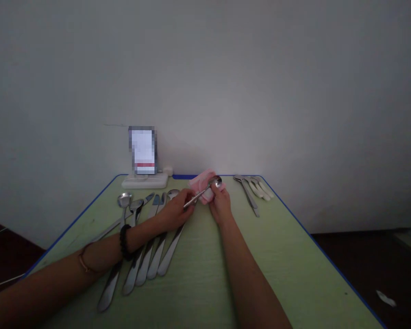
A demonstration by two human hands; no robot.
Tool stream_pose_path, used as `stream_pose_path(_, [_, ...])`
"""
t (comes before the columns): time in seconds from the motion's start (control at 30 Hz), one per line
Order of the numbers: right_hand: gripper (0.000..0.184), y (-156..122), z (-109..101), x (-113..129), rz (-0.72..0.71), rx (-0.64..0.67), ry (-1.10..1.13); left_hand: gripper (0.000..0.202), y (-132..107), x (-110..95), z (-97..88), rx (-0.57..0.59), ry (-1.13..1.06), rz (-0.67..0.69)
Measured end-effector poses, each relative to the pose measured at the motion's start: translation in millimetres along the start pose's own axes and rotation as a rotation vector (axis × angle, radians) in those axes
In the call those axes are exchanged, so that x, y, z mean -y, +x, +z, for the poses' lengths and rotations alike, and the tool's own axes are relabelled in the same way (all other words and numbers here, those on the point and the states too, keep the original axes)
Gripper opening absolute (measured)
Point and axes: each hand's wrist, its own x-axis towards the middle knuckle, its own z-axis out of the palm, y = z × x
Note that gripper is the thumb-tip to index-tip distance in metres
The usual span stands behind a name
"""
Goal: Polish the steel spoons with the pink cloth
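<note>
My left hand (176, 209) is closed on the handle of a metal spoon (205, 191), whose bowl points up and to the right. My right hand (220, 204) grips a pink cloth (201, 182) held against the spoon just below the bowl. Both hands are above the far middle of the green table (287, 256). A dark bead bracelet and a thin band sit on my left wrist. Under my left forearm lies a row of several metal spoons and knives (150, 246).
Several pieces of cutlery (253, 189), some with pale handles, lie at the table's far right corner. A white stand (145, 181) bearing a blurred upright card (143, 151) sits at the far left edge against the grey wall. The table has a blue rim.
</note>
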Motion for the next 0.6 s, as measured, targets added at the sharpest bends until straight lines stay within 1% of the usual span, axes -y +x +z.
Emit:
stream_pose_path(0.1, [0.020, -2.8, 0.8, 0.9, 0.013, 0.027, -0.011, 0.012, 0.9, 0.7, -0.6, 0.094, 0.005, -0.015])
stream_pose_path(0.23, [0.020, -3.8, 3.0, 2.2, 0.049, 0.072, -0.019, 0.022, 2.1, -2.1, -2.7, 0.166, 0.050, -0.033])
stream_pose_path(0.33, [0.021, -1.4, 4.2, 3.8, 0.098, 0.090, -0.008, 0.023, 2.5, -4.6, -4.6, 0.189, 0.020, -0.060])
stream_pose_path(0.47, [0.022, 2.2, 3.8, 6.4, 0.208, 0.113, 0.013, 0.024, 3.7, -7.2, -5.6, 0.199, -0.041, -0.105])
stream_pose_path(0.6, [0.024, 3.4, 2.5, 8.1, 0.287, 0.166, 0.008, 0.028, 6.7, -8.5, -4.8, 0.204, -0.072, -0.134])
